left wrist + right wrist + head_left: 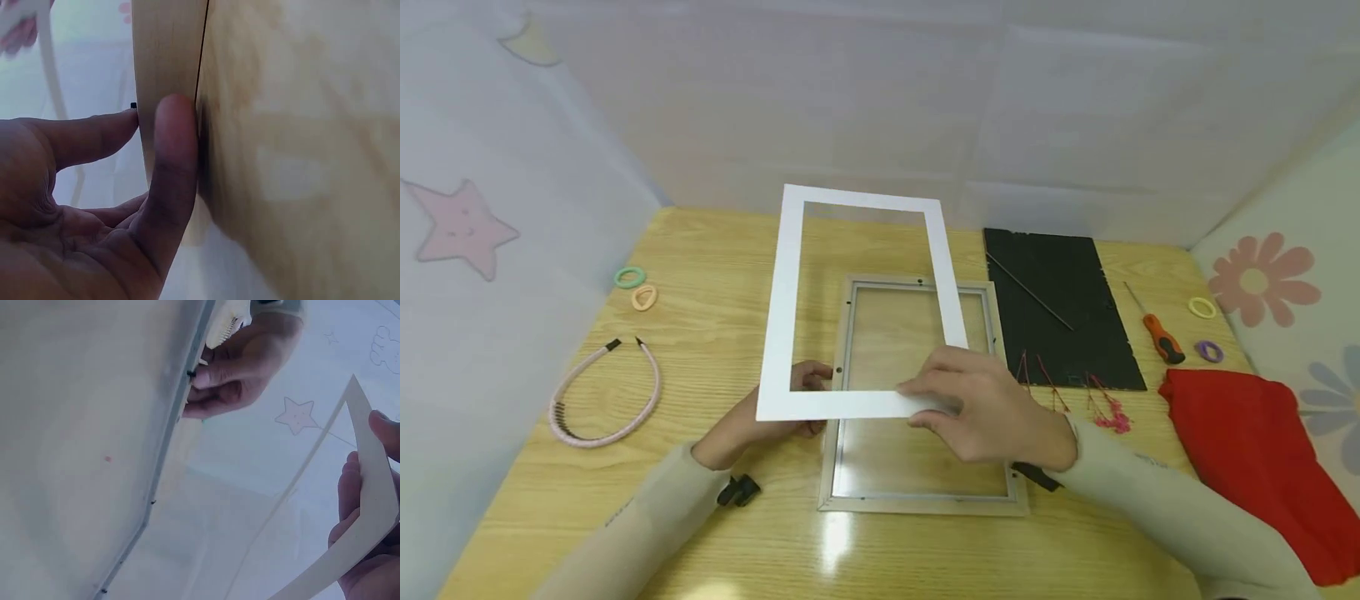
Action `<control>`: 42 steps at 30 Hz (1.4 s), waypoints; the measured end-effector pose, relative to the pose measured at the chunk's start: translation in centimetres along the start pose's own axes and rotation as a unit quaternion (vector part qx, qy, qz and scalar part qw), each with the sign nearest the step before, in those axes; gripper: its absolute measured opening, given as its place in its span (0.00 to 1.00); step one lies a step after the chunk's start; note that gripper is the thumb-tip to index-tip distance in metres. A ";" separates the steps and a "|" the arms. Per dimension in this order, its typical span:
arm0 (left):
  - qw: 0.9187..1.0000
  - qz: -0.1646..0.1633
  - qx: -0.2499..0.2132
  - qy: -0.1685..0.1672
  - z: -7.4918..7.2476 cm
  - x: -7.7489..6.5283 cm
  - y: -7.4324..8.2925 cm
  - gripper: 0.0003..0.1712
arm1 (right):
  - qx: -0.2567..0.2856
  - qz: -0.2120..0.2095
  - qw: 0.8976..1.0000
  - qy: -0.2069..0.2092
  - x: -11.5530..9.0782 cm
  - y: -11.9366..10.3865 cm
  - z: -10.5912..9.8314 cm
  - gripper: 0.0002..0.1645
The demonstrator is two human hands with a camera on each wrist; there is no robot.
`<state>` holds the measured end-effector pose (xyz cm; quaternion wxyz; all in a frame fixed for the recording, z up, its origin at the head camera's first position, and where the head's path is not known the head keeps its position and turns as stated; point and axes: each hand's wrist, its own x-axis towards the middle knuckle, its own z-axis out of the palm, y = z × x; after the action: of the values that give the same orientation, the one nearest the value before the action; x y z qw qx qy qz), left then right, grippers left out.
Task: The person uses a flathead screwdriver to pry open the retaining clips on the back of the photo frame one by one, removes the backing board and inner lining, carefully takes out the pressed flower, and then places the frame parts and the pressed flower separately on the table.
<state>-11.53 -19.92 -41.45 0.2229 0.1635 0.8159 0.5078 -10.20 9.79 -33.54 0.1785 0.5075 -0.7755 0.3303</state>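
Observation:
A white picture mat (781, 300), a flat card border round a rectangular opening, hangs tilted above the table in the head view. My right hand (985, 404) pinches its lower right corner between thumb and fingers; the same grip shows in the right wrist view. Below the mat a light wooden picture frame (925, 504) lies on the table, small black tabs along its inner edge. My left hand (801, 392), partly covered by the mat, holds the frame's left side. Close up in the left wrist view, its fingertips (176, 119) lie against the frame's side strip (169, 50), by a tab.
A black backing board (1060, 308) with a thin metal rod (1030, 292) lies behind right. Around it are pink flower sprigs (1112, 415), a screwdriver (1163, 337), hair ties (1209, 351) and red cloth (1247, 458). At left lie a headband (655, 387) and black clip (739, 490).

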 end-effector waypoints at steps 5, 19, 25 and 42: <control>0.997 -0.077 -0.016 0.011 0.5 -0.1 0.5 0.16 | 0.002 -0.005 1.000 -0.017 4.5 1.5 1.3 0.16; 0.994 -0.103 0.013 0.037 1.5 -0.9 0.8 0.28 | 0.030 0.091 0.982 -0.163 13.6 4.7 7.6 0.13; 0.995 -0.092 0.024 0.033 1.8 -1.2 0.9 0.27 | 0.035 0.110 0.972 -0.204 14.8 6.1 10.7 0.12; 0.995 -0.089 0.035 0.028 2.1 -1.7 1.1 0.28 | 0.010 0.173 0.942 -0.288 14.2 7.4 14.8 0.13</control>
<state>-8.95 -18.69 -40.90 0.2381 0.0837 0.8506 0.4613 -22.01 -8.03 -37.95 -0.1172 0.4404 -0.8666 0.2035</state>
